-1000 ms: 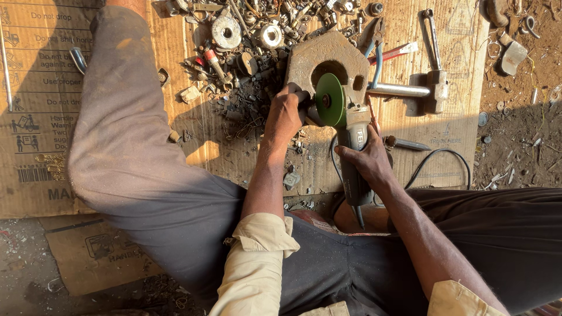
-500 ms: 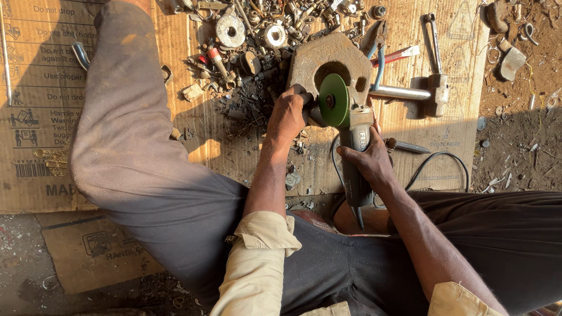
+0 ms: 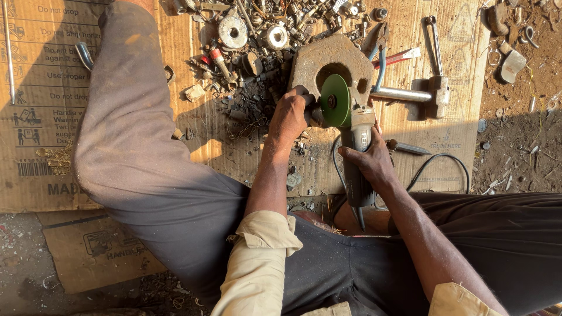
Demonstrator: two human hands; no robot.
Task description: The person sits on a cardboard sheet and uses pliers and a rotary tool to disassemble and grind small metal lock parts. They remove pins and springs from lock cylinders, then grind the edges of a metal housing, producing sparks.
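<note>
Here, gripping an angle grinder [image 3: 351, 140] at frame centre.
Right hand [image 3: 367, 161] wrapped round its body for control; left hand [image 3: 290, 117] clamped by the green disc [image 3: 335, 100], steadying.

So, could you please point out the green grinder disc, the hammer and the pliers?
Green grinder disc [image 3: 335, 100], head view, on its flat face.
Hammer [image 3: 438, 88], head view, on its metal head.
Pliers [image 3: 381, 63], head view, on a blue handle.

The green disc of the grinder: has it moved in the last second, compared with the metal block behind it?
No. The green disc sits before the round hole of the metal block, as it did earlier.
</note>
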